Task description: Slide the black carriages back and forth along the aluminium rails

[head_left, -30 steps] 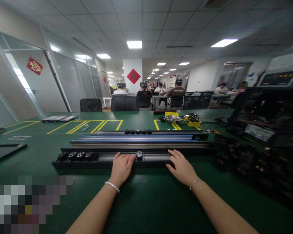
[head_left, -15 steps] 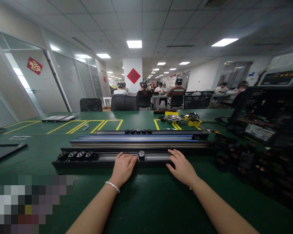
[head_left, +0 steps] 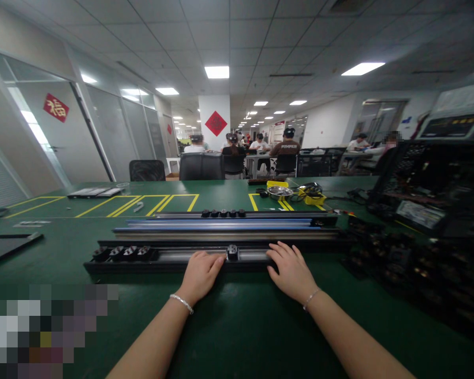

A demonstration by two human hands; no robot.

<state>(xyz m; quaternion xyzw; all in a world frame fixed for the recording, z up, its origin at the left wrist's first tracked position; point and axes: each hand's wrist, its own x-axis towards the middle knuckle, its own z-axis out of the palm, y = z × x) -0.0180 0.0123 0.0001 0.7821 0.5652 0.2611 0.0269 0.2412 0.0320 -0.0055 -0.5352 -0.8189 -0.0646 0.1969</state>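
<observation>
A long black rail (head_left: pixel 168 267) with a silvery channel lies across the table in front of me. One black block-shaped module (head_left: pixel 232 252), which looks like a power socket, sits in the channel between my hands. My left hand (head_left: pixel 200 273) rests on the rail's near edge with fingers extended, its tips close to the module's left side; whether they touch it I cannot tell. Over the rail to the right of the module lies my right hand (head_left: pixel 291 267), fingers spread and nothing held. Several similar modules (head_left: pixel 131 252) sit in the rail's left end.
Behind lie more long strips (head_left: pixel 221 224), some blue-edged, and a rail with several modules (head_left: pixel 223 213). A dark heap of parts (head_left: pixel 411 258) and an opened equipment case (head_left: pixel 414 184) stand right. Farther back are a metal bowl (head_left: pixel 280 192) and yellow containers (head_left: pixel 313 198). People sit beyond.
The single module has shifted slightly right along the channel. My left fingertips have moved a little right, and my right hand a little left, closer to the module.
</observation>
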